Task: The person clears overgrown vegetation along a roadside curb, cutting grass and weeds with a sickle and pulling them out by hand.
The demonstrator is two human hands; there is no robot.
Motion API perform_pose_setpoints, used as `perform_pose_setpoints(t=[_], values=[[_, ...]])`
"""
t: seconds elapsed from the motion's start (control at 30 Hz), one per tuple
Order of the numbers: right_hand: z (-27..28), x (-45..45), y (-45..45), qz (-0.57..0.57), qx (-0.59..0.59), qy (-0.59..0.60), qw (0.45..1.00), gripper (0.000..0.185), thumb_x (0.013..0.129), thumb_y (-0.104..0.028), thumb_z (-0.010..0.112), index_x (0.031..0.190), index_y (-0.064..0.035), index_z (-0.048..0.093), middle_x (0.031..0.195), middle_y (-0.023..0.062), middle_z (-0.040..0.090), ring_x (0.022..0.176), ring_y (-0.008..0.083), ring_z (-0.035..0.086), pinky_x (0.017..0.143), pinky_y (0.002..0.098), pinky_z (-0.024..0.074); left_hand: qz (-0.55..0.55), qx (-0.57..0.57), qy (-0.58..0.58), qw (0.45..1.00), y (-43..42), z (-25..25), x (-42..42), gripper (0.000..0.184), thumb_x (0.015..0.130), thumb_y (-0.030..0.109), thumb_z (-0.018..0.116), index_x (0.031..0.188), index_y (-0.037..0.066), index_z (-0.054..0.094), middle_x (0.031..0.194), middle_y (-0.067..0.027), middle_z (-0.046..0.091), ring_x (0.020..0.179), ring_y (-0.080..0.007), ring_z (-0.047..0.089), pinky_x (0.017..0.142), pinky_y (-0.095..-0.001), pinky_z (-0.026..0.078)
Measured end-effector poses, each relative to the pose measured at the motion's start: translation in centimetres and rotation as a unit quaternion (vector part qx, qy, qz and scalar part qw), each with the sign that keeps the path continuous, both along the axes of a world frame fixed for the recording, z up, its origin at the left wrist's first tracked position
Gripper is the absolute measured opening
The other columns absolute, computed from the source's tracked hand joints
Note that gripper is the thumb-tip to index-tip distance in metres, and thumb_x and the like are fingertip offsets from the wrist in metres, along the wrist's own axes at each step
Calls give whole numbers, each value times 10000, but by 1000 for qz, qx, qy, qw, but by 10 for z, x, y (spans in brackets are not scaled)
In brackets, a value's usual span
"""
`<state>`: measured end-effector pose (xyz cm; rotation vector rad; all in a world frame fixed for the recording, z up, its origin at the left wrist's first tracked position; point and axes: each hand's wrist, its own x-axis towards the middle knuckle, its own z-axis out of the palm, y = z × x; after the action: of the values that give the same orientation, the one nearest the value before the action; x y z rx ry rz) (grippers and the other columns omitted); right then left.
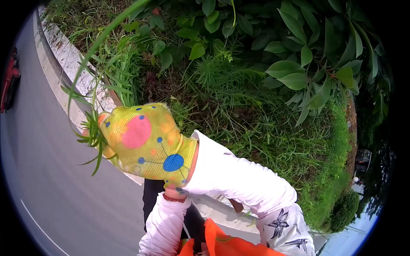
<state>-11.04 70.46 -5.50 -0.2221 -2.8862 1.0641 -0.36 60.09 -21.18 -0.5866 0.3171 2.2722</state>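
My right hand (143, 145), in a yellow mesh glove with pink and blue dots, reaches across from the right in a white sleeve. Its fingers curl around green weeds (95, 132), whose leafy tips stick out on the left side. A long grass blade (85, 59) arches up from there. My left hand (174, 193) comes up from below, with a red bracelet at its wrist. It passes beneath the gloved hand, which hides its fingers, so I cannot see what it holds.
Grass and weeds (256, 141) cover the bed ahead, under a broad-leaved bush (294, 72). A pale stone kerb (64, 51) edges the bed on the left. Beyond lies the grey road (55, 170), with a red vehicle (10, 79) at the far left.
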Motion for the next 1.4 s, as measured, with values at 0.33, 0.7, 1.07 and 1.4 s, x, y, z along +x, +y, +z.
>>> perform_pose_setpoints(t=[0.33,0.7,1.07,1.4], values=[[-100,-65,108,-90,165,-114,976,603,857,-325,621,1353,-40,431,1277,190,555,1196,342,527,995,432,418,-25,-345,-47,937,34,52,-44,171,900,152,579,1054,89,545,736,5,484,533,-84,456,470,-214,376],[-192,95,226,-111,340,-390,849,235,870,-186,540,1042,-80,659,1102,112,670,959,282,668,758,455,526,-18,-359,-25,933,40,51,-43,169,875,214,651,986,114,572,648,64,488,489,-38,424,414,-179,334],[-235,175,84,-429,-182,-311,828,450,917,-407,516,1148,-29,593,1045,150,651,954,286,614,822,412,457,-113,-351,46,928,55,21,-12,142,872,242,660,882,138,564,647,55,471,468,-46,391,384,-197,288],[-139,311,14,-610,-585,-115,522,388,917,-429,558,1029,-62,616,772,-2,589,521,80,362,461,249,280,-141,-349,121,918,66,14,1,158,878,240,644,853,140,524,641,52,476,484,-54,405,398,-207,311]])
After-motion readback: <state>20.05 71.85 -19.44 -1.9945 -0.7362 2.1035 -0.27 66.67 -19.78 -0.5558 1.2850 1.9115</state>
